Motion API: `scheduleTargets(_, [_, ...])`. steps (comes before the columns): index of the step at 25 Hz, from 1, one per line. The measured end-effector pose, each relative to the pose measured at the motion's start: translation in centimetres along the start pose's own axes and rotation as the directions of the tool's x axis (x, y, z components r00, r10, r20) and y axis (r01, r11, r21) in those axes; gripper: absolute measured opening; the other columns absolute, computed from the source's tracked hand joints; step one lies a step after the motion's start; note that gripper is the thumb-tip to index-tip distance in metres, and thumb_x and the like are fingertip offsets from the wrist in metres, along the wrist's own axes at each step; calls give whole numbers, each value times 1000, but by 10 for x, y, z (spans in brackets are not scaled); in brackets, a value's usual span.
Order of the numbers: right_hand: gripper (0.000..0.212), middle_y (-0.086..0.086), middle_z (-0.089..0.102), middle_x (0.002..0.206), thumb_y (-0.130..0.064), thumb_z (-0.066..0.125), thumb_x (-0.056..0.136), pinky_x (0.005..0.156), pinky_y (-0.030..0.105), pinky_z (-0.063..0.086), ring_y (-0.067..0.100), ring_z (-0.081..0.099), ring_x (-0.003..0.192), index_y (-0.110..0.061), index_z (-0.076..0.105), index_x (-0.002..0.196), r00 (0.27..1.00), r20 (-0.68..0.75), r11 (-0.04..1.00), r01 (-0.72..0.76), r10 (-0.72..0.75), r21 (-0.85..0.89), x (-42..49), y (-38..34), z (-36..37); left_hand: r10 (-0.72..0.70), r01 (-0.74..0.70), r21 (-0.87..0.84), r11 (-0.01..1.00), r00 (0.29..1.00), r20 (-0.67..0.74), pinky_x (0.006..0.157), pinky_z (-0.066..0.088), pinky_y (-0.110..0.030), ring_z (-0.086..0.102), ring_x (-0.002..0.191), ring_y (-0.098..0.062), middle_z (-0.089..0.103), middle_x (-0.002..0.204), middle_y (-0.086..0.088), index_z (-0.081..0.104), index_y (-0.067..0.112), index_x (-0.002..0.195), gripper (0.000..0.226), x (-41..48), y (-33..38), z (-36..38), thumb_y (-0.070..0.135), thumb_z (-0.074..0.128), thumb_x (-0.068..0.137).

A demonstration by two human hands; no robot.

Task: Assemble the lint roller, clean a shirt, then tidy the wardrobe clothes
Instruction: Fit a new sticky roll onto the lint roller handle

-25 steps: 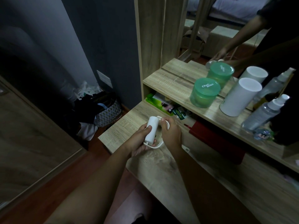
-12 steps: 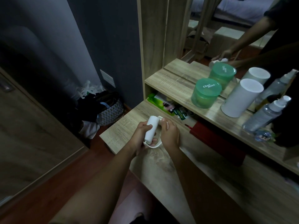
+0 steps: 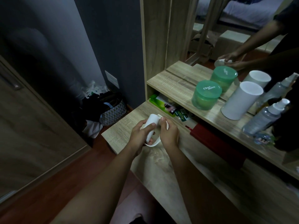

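Observation:
Over the left end of the wooden desk (image 3: 123,128) I hold a white lint roller cylinder (image 3: 151,126) upright and slightly tilted. My left hand (image 3: 140,135) grips the cylinder around its lower half. My right hand (image 3: 169,135) pinches the white curved handle frame (image 3: 153,143) that loops from the cylinder's top down under its bottom end. Both hands hide much of the handle.
On the shelf (image 3: 176,88) above stand a green jar (image 3: 206,95), a white cylinder container (image 3: 241,101) and a spray bottle (image 3: 265,118), with a mirror behind. Green packets (image 3: 163,104) and a red box (image 3: 216,141) lie under the shelf. A basket of clothes (image 3: 111,110) sits on the floor, left.
The hands and roller stay in nearly the same place. My right fingers have shifted slightly on the handle by the cylinder's top.

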State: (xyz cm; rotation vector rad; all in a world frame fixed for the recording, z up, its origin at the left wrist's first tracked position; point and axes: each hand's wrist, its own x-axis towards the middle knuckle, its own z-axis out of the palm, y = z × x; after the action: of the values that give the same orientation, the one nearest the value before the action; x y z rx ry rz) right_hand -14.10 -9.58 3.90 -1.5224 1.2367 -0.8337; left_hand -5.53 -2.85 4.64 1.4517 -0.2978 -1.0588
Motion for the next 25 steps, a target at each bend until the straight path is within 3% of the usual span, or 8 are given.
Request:
scheduleTargets(6, [31,8,68,112,-24,45,97,77,18,37,10,58,96,-10,64,117,998,23,994,-64,62,83,-5,-8,0,41,-42,3,999,998,51,47,44,-26,59,67,-19,64,85,-12,62,16,122,40,-4,3,-6,19,68,83])
scheduleTargets(9, [32,8,68,111,-27,44,97,78,21,38,19,61,103,-12,63,119,997,14,993,-80,80,82,-6,-7,0,41,-43,30,999,997,71,47,44,-25,58,64,-18,63,84,-12,63,17,121,37,-6,3,-6,18,66,84])
scheduleTargets(14, [30,4,66,114,-24,44,97,79,20,36,9,55,98,-14,63,118,999,37,997,-33,31,63,-5,-10,-8,-5,-18,137,990,986,168,49,46,-26,54,52,-18,61,87,-16,48,22,121,34,-9,11,-3,21,61,89])
scheduleTargets(18, [29,5,66,115,-21,44,97,80,19,37,10,57,102,-13,63,117,999,33,998,14,-16,65,-5,-12,-12,-14,-20,157,987,977,213,57,53,-32,60,80,-31,62,99,-12,28,45,138,65,-7,16,-2,20,61,89])
scheduleTargets(20, [29,4,66,116,-21,45,97,79,18,37,7,55,100,-13,63,118,999,36,998,13,-15,56,-6,-11,-12,-22,-20,170,985,971,239,56,54,-32,60,86,-29,57,109,-7,20,52,141,72,-8,16,-1,17,59,90])
scheduleTargets(25, [29,4,68,113,-23,46,96,71,16,37,12,60,103,-13,65,116,999,26,998,-31,30,53,-11,-9,-10,2,-60,211,976,964,265,53,50,-30,56,82,-24,50,111,-9,36,51,125,50,-10,13,-2,15,51,93])
